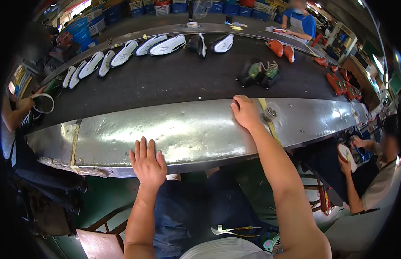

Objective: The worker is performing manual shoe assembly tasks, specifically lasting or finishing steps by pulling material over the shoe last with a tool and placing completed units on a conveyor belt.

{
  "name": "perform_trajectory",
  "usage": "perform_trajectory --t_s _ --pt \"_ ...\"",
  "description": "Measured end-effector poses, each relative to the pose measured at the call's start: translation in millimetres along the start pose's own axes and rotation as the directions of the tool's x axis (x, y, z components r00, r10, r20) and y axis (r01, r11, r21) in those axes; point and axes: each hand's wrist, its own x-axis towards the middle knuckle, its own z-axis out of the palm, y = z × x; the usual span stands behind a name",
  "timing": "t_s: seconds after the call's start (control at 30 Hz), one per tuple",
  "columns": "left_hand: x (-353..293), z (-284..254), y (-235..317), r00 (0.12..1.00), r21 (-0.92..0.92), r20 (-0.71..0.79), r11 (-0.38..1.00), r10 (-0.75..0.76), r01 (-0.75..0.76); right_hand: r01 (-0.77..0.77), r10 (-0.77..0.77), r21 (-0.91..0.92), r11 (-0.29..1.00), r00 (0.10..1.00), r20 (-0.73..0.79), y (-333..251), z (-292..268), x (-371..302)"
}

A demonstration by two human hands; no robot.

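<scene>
My left hand (149,166) lies palm down on the near edge of the metal ledge (196,125), fingers spread and nothing in it. Farther forward and to the right, my right hand (245,111) rests at the ledge's far edge, beside the dark belt (166,77). Its fingers are a little bent, and no object shows in them. Just right of it stands a small clear cup (270,111) with small bits inside. A pair of dark and green shoes (260,74), somewhat blurred, sits on the belt beyond my right hand. Pincers with yellowish handles (239,228) lie across my lap.
White shoes (124,53) line the belt's far side; orange-red shoes (336,84) stand at the right. One person (300,26) works across the belt. Another person (384,172) sits at right holding a shoe, and a third person (12,116) stands at left.
</scene>
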Motion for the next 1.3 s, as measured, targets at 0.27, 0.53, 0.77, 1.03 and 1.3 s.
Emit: perform_trajectory --t_s 0.27,0.53,0.77,1.03,1.3 --pt "3 -6 7 0.998 -0.075 0.049 0.996 0.041 -0.038 -0.011 0.011 0.004 1.0 0.999 -0.03 7 -15 -5" --pt "104 -28 -45 0.949 -0.32 0.298 0.926 -0.102 0.2 0.011 -0.011 0.008 1.0 1.0 -0.022 9 -21 -8" --pt "282 121 -232 0.853 -0.468 0.12 0.729 -0.508 0.5 0.025 -0.025 0.008 1.0 0.999 0.021 -2 -22 -4" --pt "420 206 -310 0.779 -0.297 -0.027 0.749 -0.626 0.592 -0.064 0.077 -0.075 0.995 0.978 0.195 -21 -32 6" --pt "499 209 -245 0.671 0.053 0.241 0.699 -0.702 0.713 -0.166 0.194 -0.13 0.977 0.95 0.246 -37 -29 20"
